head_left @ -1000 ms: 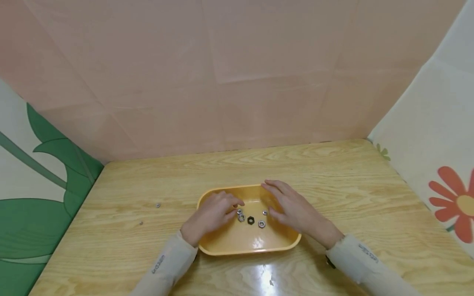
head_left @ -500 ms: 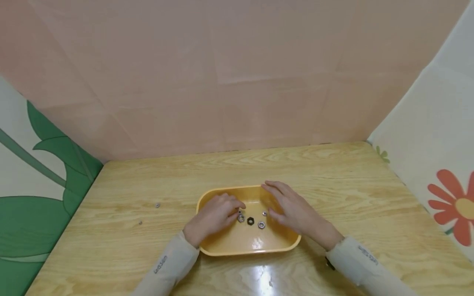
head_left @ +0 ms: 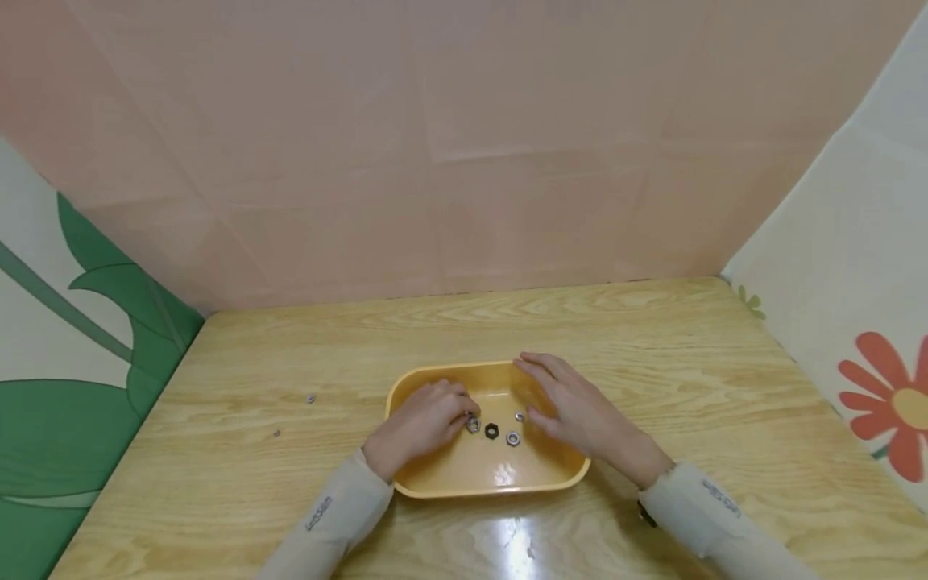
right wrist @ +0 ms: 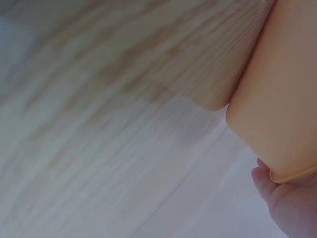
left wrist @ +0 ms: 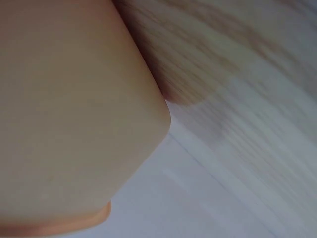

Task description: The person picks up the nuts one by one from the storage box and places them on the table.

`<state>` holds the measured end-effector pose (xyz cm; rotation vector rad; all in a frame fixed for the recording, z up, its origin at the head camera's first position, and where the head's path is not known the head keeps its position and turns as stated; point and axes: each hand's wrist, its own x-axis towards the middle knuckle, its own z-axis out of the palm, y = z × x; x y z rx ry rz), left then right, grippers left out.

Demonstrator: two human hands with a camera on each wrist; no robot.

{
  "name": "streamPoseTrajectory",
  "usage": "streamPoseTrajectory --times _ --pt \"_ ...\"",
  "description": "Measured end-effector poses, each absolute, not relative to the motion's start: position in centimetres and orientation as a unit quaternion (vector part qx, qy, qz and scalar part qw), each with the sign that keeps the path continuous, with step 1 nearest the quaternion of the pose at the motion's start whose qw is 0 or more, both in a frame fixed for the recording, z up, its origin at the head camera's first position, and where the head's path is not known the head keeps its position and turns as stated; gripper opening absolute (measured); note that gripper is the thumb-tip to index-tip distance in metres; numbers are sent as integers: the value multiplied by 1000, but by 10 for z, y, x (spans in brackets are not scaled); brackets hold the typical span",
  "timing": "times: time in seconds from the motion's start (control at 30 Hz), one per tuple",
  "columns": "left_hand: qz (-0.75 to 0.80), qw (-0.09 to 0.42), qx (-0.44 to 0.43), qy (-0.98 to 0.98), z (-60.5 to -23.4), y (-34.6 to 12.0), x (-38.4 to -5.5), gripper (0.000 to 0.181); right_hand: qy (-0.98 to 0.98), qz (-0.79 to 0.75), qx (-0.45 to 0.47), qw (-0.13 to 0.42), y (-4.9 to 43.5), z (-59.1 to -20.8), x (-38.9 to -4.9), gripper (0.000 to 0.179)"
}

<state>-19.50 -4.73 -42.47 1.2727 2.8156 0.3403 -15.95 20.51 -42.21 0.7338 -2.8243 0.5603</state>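
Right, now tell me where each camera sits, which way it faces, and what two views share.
Head: worn on the head, facing forward and down at the yellow tray holding nuts; left hand, right hand and sleeves show.
Left wrist: worn there, facing the tray's outer wall and the table; no hand shows.
Right wrist: worn there, facing the outer wall and table; the right hand shows at the rim.
Shared: both wrist views show tray wall beside table.

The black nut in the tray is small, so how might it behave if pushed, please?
The black nut would probably slide rather than roll, since it lies flat with its hole facing up. It may skid easily, as the tray has a glossy floor. Tipping seems unlikely, given how low it sits.
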Motion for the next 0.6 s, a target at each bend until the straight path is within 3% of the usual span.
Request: streamPoseTrajectory --times 0.6 --pt "97 19 409 907 -426 -46 -196 20 -948 183 246 85 206 -424 -161 70"
